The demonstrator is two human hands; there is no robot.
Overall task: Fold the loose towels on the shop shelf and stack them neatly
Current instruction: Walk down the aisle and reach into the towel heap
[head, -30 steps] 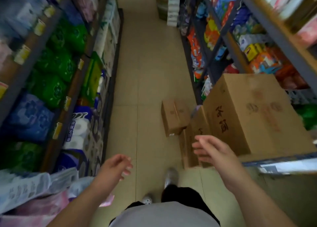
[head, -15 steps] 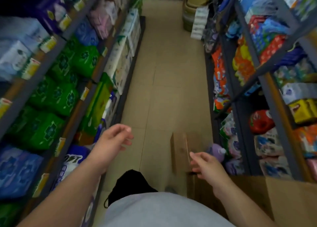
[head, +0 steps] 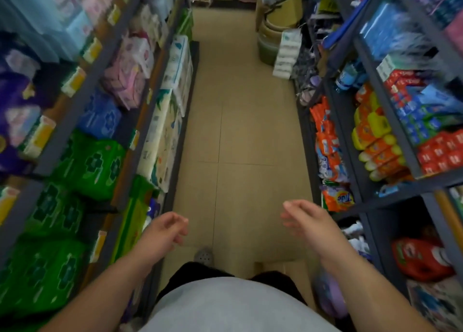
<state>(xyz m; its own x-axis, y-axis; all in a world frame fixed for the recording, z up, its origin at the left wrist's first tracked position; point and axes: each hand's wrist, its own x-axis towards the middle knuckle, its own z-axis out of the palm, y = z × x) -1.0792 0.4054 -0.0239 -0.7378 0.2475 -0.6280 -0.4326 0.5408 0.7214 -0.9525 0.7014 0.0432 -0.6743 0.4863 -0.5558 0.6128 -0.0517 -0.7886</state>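
I am in a narrow shop aisle, looking down its tiled floor. My left hand hangs in front of me over the floor near the left shelf, fingers loosely curled and holding nothing. Over the floor beside the right shelf, my right hand is held out with relaxed fingers, also empty. No loose towels can be made out in this view.
The left shelf holds green, blue and pink soft packs and white tissue packs. Orange and red detergent packs and a red jug fill the right shelf. A cardboard box sits by my feet. Stacked basins stand far down the aisle.
I have walked forward down the aisle; the large cardboard boxes on the right have passed out of view behind me. Both hands stayed empty and swung a little.
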